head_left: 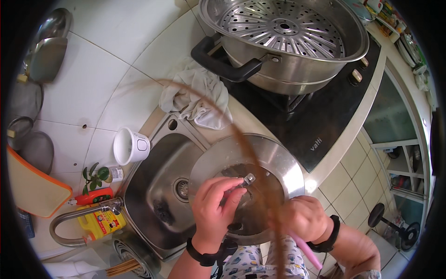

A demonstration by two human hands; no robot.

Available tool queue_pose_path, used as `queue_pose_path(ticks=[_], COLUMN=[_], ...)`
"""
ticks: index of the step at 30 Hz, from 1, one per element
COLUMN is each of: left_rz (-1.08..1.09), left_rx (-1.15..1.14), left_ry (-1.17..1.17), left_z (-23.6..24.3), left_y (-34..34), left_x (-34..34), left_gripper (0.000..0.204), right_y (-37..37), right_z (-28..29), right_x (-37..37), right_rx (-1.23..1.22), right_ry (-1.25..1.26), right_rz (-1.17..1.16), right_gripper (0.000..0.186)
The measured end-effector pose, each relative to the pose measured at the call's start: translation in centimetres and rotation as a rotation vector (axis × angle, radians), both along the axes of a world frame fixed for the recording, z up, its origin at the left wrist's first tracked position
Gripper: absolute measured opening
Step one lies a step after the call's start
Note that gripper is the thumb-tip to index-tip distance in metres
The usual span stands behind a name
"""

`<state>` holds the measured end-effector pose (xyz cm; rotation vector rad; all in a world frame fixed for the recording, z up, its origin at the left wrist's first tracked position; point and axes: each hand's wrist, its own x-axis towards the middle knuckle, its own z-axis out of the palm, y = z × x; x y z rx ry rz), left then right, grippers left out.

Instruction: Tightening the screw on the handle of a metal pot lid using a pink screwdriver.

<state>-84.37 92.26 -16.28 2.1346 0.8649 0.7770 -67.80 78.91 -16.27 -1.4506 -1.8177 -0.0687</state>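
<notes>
A large round steel pot lid (285, 162) with a dark middle lies over the right side of the sink, in front of me. Above its middle, the thumb and fingers of my left hand (213, 209) pinch a small shiny metal piece (250, 178). At the lid's right edge my right hand (302, 217) is closed round a pink handle (306, 251), whose lower end sticks out toward me. What the handle belongs to is hidden. A blurred brown strand (241, 139) crosses the view in front of the lid and partly covers the right hand.
The steel sink (158, 176) with its faucet (69, 218) is at left. A steamer pot (288, 69) stands on the black stove (320, 121). Behind the sink lie a white cloth (197, 95), a white cup (131, 146), a yellow bottle (100, 222) and a small plant (96, 176).
</notes>
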Motion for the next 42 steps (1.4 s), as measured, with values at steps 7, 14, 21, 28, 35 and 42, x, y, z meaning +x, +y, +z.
queue_pose_path(ticks=[7, 14, 21, 28, 35, 42], left_rz=[0.015, 0.008, 0.007, -0.002, -0.007, 0.004], left_rx=[-0.022, -0.023, 0.004, -0.028, -0.025, -0.039], left_ry=[-0.003, -0.004, 0.010, 0.002, 0.005, -0.003], left_z=[-0.1, -0.1, -0.2, -0.1, -0.1, -0.1], left_y=[0.0, -0.1, 0.0, 0.0, 0.0, -0.1], left_x=[-0.2, -0.1, -0.1, -0.1, -0.1, 0.2], left_gripper=[0.017, 0.019, 0.019, 0.018, 0.017, 0.018], right_y=[-1.4, -1.6, -1.9, -1.9, -1.9, -2.0], right_z=[-0.3, -0.3, -1.2, -2.0, -2.0, -2.0], right_x=[-4.8, -7.6, -8.3, -8.9, -9.1, -9.6], right_rx=[-0.223, -0.177, -0.113, -0.080, -0.116, -0.150], right_ry=[1.415, 1.405, 1.281, 1.168, 1.036, 1.140], right_rz=[-0.557, -0.660, -0.521, -0.553, -0.565, -0.570], right_gripper=[0.017, 0.022, 0.024, 0.025, 0.025, 0.025])
